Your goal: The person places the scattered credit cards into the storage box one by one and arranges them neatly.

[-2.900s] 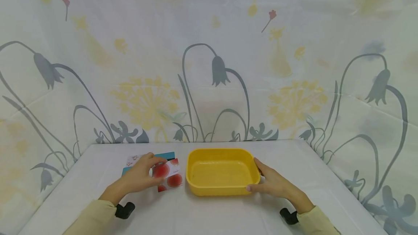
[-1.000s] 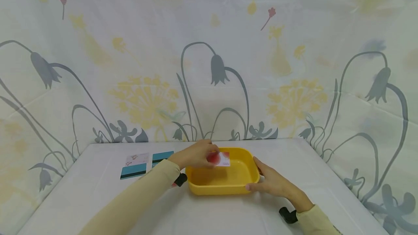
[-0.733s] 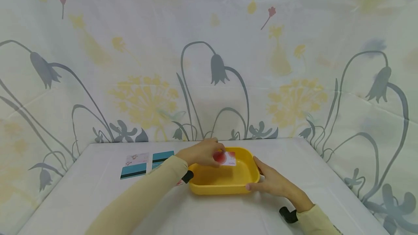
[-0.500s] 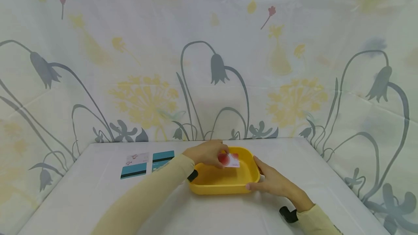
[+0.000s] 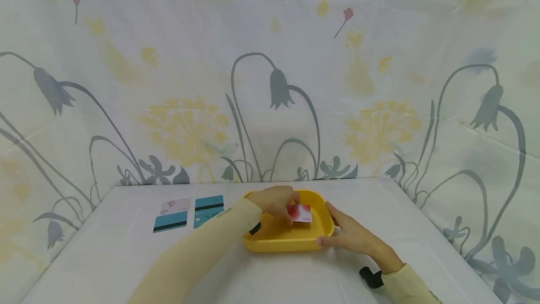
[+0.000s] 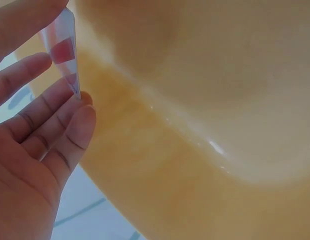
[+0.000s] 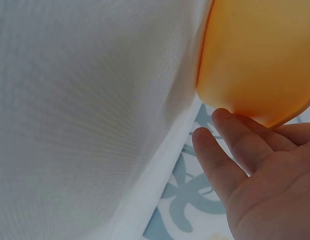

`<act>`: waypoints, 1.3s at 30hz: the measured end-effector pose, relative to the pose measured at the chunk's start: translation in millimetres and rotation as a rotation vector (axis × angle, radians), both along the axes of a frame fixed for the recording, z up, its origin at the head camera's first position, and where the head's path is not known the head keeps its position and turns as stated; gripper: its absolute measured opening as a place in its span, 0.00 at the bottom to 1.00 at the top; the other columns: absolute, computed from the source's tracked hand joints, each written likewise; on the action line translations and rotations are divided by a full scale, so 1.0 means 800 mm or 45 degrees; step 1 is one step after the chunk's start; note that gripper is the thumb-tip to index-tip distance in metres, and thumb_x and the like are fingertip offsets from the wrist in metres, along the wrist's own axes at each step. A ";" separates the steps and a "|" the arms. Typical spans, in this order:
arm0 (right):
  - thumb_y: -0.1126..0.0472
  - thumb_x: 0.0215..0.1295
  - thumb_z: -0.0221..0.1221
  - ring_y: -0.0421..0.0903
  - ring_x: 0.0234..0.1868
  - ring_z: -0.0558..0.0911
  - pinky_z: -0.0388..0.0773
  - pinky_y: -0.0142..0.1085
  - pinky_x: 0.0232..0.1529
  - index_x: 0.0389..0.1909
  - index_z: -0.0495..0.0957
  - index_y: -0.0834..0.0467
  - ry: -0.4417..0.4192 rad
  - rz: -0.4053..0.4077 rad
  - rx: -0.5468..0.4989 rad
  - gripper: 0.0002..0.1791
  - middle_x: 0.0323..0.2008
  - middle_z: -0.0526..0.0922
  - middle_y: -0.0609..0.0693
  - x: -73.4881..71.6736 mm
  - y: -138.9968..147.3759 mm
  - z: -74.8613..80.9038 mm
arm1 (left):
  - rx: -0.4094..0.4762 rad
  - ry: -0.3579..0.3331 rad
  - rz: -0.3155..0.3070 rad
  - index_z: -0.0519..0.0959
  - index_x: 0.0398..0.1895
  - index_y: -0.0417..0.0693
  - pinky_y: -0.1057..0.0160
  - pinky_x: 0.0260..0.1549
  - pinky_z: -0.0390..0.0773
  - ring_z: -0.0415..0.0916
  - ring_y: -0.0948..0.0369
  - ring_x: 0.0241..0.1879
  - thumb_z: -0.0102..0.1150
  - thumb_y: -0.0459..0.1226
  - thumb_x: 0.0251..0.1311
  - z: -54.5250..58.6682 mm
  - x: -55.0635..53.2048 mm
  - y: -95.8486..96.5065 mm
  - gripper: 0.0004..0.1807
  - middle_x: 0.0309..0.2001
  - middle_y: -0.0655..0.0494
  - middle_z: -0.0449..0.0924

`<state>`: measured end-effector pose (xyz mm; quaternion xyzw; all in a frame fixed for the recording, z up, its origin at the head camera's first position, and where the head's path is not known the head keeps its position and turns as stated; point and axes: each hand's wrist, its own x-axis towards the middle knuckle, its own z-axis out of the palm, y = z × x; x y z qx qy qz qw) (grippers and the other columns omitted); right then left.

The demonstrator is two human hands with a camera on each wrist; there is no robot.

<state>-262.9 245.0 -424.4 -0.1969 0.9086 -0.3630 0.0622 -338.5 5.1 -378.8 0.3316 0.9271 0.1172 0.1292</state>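
My left hand (image 5: 275,201) reaches into the yellow plastic tray (image 5: 287,246) and pinches a white card with red circles (image 5: 302,214), held inside the walls. In the left wrist view the card (image 6: 65,50) is edge-on between thumb and fingers, over the tray's inside. My right hand (image 5: 353,234) touches the tray's right front corner, its thumb at the front wall and its fingers along the right side. Those fingers look fairly straight in the right wrist view, against the tray's outer wall (image 7: 250,65).
Left of the tray lie a pale flowered card (image 5: 175,206), a teal card with a black stripe (image 5: 170,222) and more teal (image 5: 208,202), partly behind the left sleeve (image 5: 202,252). A white cloth covers the table (image 5: 97,257). A flower-printed curtain (image 5: 261,22) hangs behind.
My left hand has carried the red-circled card from the left of the tray over its rim, then right and lower inside it. My right hand stays at the tray's corner.
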 end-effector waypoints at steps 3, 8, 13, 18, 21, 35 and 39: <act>0.39 0.50 0.67 0.57 0.68 0.63 0.56 0.54 0.65 0.73 0.44 0.67 0.004 0.006 0.001 0.62 0.70 0.57 0.62 0.000 0.000 0.001 | -0.016 0.008 -0.016 0.79 0.52 0.57 0.65 0.48 0.71 0.69 0.64 0.41 0.73 0.48 0.47 -0.005 -0.003 0.004 0.26 0.42 0.65 0.74; 0.40 0.49 0.68 0.56 0.68 0.63 0.56 0.53 0.66 0.74 0.44 0.65 -0.017 -0.014 -0.013 0.61 0.71 0.57 0.60 -0.002 0.000 -0.001 | -0.046 0.004 -0.022 0.79 0.51 0.57 0.65 0.49 0.72 0.68 0.64 0.42 0.74 0.49 0.45 -0.010 -0.004 0.011 0.26 0.44 0.65 0.75; 0.39 0.49 0.68 0.56 0.69 0.62 0.55 0.54 0.66 0.74 0.44 0.64 -0.038 -0.020 -0.010 0.62 0.71 0.56 0.60 -0.003 -0.001 -0.004 | -0.054 -0.026 -0.036 0.80 0.47 0.55 0.67 0.41 0.72 0.70 0.64 0.38 0.74 0.48 0.46 -0.010 0.001 0.013 0.23 0.36 0.65 0.75; 0.39 0.49 0.68 0.56 0.69 0.62 0.55 0.54 0.66 0.74 0.44 0.64 -0.021 -0.023 0.005 0.62 0.71 0.56 0.60 -0.003 -0.001 -0.004 | -0.070 -0.001 -0.058 0.80 0.44 0.54 0.69 0.37 0.72 0.70 0.64 0.35 0.73 0.49 0.47 -0.014 -0.001 0.017 0.21 0.32 0.64 0.74; 0.39 0.49 0.68 0.56 0.68 0.62 0.56 0.53 0.66 0.74 0.44 0.65 -0.012 -0.024 0.008 0.62 0.71 0.56 0.61 -0.002 -0.001 -0.003 | -0.073 0.003 -0.033 0.81 0.43 0.56 0.69 0.37 0.72 0.71 0.64 0.35 0.73 0.50 0.46 -0.019 -0.004 0.020 0.21 0.31 0.65 0.75; 0.39 0.49 0.68 0.56 0.68 0.63 0.57 0.53 0.66 0.74 0.43 0.65 -0.024 -0.027 0.012 0.62 0.71 0.56 0.60 0.001 -0.001 0.000 | -0.098 0.071 -0.043 0.80 0.45 0.53 0.68 0.39 0.73 0.71 0.65 0.34 0.73 0.50 0.47 -0.027 -0.006 0.024 0.23 0.31 0.66 0.75; 0.39 0.50 0.68 0.56 0.66 0.65 0.58 0.54 0.65 0.74 0.43 0.65 -0.032 -0.026 0.016 0.62 0.70 0.57 0.61 0.001 -0.001 -0.001 | -0.097 0.067 -0.035 0.80 0.44 0.54 0.68 0.40 0.74 0.71 0.64 0.34 0.72 0.51 0.47 -0.031 -0.007 0.024 0.22 0.31 0.66 0.75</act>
